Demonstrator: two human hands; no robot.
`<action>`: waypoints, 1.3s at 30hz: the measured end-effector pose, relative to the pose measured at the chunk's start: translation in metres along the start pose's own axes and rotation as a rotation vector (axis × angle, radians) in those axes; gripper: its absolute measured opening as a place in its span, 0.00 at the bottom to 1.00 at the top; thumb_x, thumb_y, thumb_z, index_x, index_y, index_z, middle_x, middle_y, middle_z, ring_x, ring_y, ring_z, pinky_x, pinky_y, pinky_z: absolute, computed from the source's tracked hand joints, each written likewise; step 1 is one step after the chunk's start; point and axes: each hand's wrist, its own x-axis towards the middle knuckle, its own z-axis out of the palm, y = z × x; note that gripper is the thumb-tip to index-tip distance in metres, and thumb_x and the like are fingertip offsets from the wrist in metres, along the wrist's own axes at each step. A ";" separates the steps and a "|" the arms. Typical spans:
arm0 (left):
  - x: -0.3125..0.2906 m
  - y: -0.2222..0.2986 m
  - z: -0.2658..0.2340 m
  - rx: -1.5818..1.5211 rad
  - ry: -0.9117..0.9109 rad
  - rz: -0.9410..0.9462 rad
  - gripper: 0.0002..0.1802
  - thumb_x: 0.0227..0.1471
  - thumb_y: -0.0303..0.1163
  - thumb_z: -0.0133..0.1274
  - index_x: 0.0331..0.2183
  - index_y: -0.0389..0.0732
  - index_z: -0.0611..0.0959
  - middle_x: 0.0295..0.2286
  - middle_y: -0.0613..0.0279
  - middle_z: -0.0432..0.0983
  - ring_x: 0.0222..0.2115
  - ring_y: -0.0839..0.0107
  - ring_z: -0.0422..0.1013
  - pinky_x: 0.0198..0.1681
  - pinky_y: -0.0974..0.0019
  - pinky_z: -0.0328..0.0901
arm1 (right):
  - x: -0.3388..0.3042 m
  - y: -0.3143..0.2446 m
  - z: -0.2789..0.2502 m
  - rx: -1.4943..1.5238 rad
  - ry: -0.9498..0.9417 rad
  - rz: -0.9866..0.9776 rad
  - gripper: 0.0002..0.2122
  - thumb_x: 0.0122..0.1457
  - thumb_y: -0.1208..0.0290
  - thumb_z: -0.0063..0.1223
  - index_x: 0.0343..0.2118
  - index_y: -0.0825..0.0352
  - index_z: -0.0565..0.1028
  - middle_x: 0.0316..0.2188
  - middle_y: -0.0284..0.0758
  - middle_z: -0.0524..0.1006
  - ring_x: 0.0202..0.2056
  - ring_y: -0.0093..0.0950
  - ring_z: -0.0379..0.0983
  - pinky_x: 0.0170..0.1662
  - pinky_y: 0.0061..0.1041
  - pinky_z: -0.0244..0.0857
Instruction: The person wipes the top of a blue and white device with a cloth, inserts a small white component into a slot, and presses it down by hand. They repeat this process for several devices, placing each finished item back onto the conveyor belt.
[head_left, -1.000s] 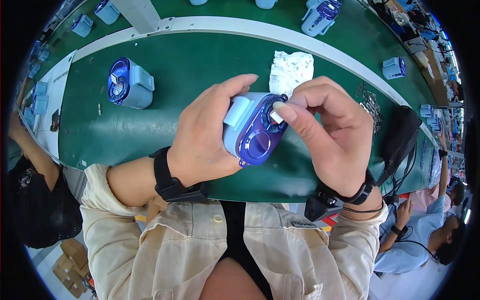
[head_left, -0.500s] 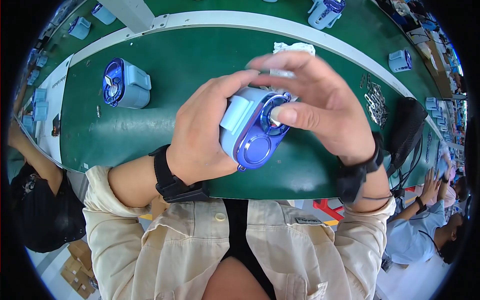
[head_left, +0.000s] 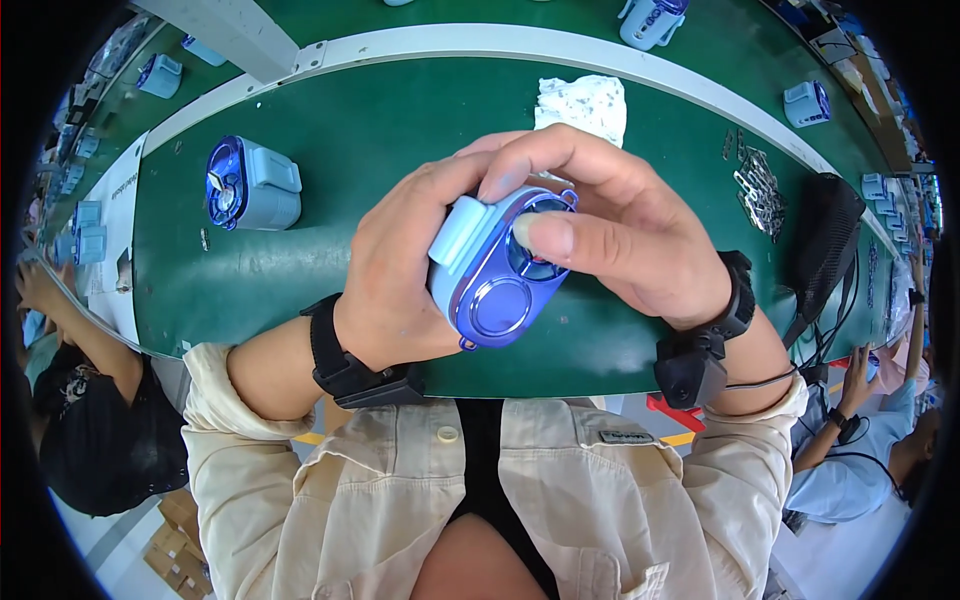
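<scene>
Blue device (head_left: 495, 275) gripped w/ both hands.

Both forearms rise from the lower edge in rolled-up beige sleeves, each wrist wearing a black band (the right one carries a small black box with a thin cable). The left hand (head_left: 405, 275) curls with its back to the camera, fingers wrapped in a grip. The right hand (head_left: 620, 235) arches over from the other side, thumb pressing flat, index finger bent down at the tip.
</scene>
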 end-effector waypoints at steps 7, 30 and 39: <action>-0.002 -0.006 0.002 0.000 -0.007 0.023 0.40 0.35 0.28 0.71 0.50 0.35 0.69 0.44 0.51 0.74 0.42 0.63 0.75 0.45 0.66 0.69 | 0.003 0.003 -0.008 0.088 -0.053 -0.016 0.13 0.60 0.71 0.53 0.46 0.69 0.72 0.53 0.43 0.68 0.52 0.31 0.67 0.56 0.31 0.60; -0.008 -0.012 0.001 -0.150 -0.044 -0.097 0.40 0.38 0.24 0.68 0.52 0.38 0.65 0.44 0.54 0.72 0.44 0.67 0.72 0.47 0.66 0.68 | 0.007 0.017 -0.007 0.030 -0.061 -0.145 0.16 0.64 0.69 0.49 0.51 0.71 0.70 0.57 0.46 0.66 0.54 0.32 0.67 0.57 0.32 0.61; -0.008 -0.019 0.011 -0.197 0.029 -0.169 0.36 0.37 0.31 0.71 0.48 0.40 0.70 0.44 0.53 0.75 0.42 0.61 0.76 0.43 0.64 0.70 | 0.004 0.021 0.001 -0.075 0.070 -0.162 0.14 0.64 0.71 0.49 0.51 0.70 0.71 0.56 0.45 0.67 0.54 0.30 0.67 0.57 0.31 0.61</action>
